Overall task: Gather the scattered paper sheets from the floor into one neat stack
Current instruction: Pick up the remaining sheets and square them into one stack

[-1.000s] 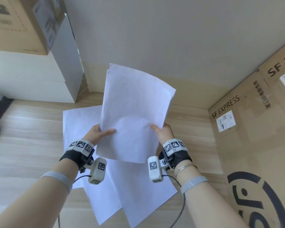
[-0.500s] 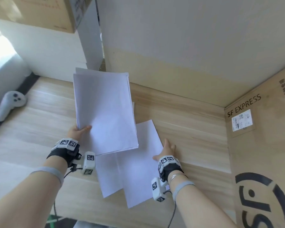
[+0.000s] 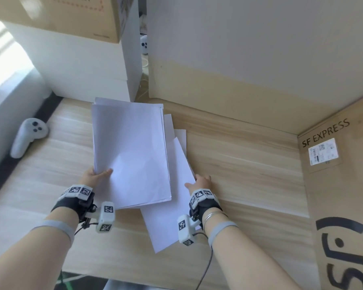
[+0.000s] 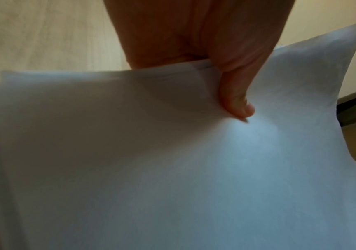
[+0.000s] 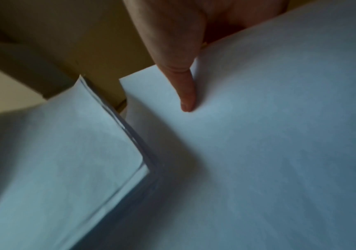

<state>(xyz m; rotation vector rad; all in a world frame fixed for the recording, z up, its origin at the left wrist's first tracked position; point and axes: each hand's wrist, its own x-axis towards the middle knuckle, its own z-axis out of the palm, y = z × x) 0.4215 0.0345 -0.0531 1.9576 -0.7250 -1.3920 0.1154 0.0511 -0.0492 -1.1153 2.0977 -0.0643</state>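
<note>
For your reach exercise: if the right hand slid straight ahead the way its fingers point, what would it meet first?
Probably nothing nearby: the right hand points along bare wooden floor beside the loose sheet it pinches; the wall comes next, though depth is unclear.

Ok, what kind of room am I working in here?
Probably a storage corner of an office or lab: wood-look floor, an SF Express shipping carton, another cardboard box on white cabinets, and a VR controller on the floor.

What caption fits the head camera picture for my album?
Left hand holds the paper stack; right hand grips a loose sheet.
</note>
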